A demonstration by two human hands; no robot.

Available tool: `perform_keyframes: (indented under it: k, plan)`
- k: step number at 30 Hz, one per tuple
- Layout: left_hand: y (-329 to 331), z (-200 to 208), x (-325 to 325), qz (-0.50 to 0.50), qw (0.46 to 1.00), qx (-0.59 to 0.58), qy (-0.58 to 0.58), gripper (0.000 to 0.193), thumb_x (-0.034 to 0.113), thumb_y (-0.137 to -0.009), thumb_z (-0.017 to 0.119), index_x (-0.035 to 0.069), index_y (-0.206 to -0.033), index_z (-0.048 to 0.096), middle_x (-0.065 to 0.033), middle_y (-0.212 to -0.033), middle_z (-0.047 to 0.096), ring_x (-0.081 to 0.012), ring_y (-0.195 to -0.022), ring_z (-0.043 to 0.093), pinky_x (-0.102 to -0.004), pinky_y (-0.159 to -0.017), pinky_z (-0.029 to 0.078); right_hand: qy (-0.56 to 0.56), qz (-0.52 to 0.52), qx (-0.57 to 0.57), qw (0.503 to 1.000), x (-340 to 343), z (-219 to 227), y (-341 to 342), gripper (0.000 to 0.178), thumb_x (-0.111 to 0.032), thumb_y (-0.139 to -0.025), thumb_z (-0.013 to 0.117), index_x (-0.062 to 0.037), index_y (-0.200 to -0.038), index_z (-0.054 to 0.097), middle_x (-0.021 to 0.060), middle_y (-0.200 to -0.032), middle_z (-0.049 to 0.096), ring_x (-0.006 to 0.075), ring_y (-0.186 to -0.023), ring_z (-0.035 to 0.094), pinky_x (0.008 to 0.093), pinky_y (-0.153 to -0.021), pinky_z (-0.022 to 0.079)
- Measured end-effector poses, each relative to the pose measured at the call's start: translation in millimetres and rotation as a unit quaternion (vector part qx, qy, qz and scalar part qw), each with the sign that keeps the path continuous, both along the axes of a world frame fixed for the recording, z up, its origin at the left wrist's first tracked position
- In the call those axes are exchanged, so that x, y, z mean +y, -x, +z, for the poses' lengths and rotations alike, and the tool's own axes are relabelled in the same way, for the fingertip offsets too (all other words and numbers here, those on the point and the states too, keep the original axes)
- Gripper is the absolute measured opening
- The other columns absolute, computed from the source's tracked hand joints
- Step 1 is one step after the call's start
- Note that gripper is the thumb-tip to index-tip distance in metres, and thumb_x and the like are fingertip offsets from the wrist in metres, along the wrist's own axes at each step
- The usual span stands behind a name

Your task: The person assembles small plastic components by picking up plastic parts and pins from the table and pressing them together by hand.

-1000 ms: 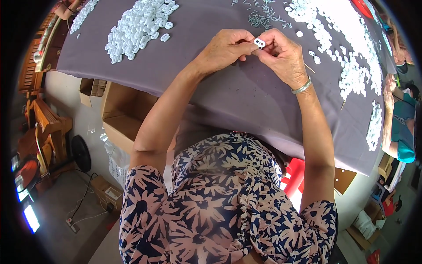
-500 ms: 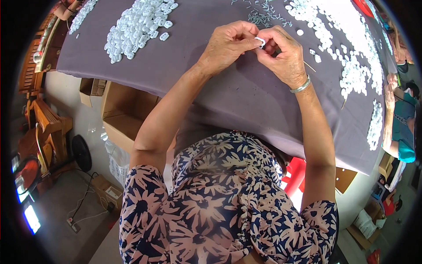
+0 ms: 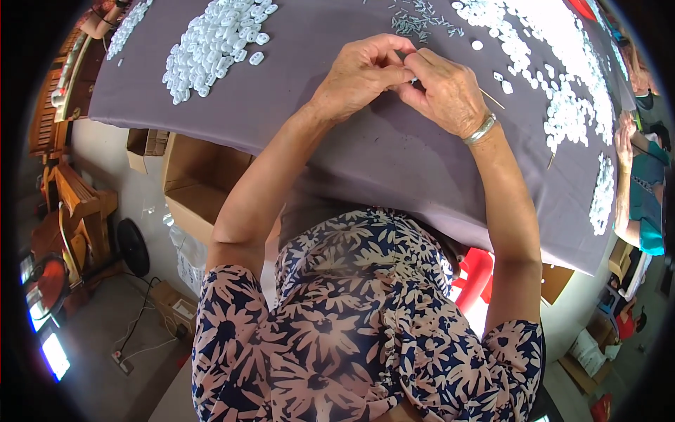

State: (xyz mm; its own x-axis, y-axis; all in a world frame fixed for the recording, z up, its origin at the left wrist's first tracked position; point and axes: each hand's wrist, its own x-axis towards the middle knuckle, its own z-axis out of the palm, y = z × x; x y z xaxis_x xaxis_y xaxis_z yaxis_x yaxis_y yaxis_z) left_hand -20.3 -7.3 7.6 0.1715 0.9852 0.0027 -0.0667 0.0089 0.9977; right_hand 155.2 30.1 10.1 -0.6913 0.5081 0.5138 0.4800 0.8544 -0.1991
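Observation:
My left hand (image 3: 355, 79) and my right hand (image 3: 446, 91) meet above the cloth-covered table, fingertips pinched together. Between them is a small white plastic piece (image 3: 414, 81), nearly all hidden by the fingers. A bracelet circles my right wrist, and a thin stick (image 3: 493, 99) lies on the cloth beside that hand. Left of my hands is a heap of white oval plastic pieces (image 3: 211, 53). Small grey pins (image 3: 422, 21) are scattered just beyond my fingers. Many small white pieces (image 3: 568, 116) spread over the right side.
The grey tablecloth (image 3: 394, 165) hangs over the near edge. Below it at left stands an open cardboard box (image 3: 204, 172). Another person's arm (image 3: 624, 162) rests by the right table edge, and a further arm (image 3: 98, 22) shows at the far left. A black fan-like disc (image 3: 132, 246) stands on the floor.
My right hand has turned, its back now facing up, and its fingers have closed over the white piece, hiding most of it. My left hand stays nearly in place.

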Motion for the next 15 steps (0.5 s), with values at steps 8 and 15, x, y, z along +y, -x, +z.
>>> perform_keyframes:
  k: [8,15]
  plan:
    - [-2,1,-4,0.006,1.0,0.016,-0.004,0.034,0.006,-0.086,0.056,0.008,-0.119,0.061,0.001,-0.08,0.062,-0.0071,-0.073,0.053,-0.0235,-0.065,0.04,0.034,-0.019,-0.038,0.999,-1,-10,1,0.026,-0.024,-0.084,0.067,-0.005,-0.081,0.048,0.0105,-0.071,0.059,0.0298,-0.068,0.062,0.0395,-0.057,0.05]
    - [-10,7,-12,0.044,0.999,-0.004,0.024,0.036,0.004,-0.084,0.055,0.008,-0.119,0.063,0.0006,-0.078,0.061,-0.0069,-0.073,0.053,-0.0233,-0.064,0.04,0.06,-0.006,-0.047,0.997,-3,-10,1,0.024,-0.023,-0.086,0.063,-0.0038,-0.079,0.05,0.0125,-0.069,0.059,0.0326,-0.066,0.062,0.0406,-0.058,0.05]
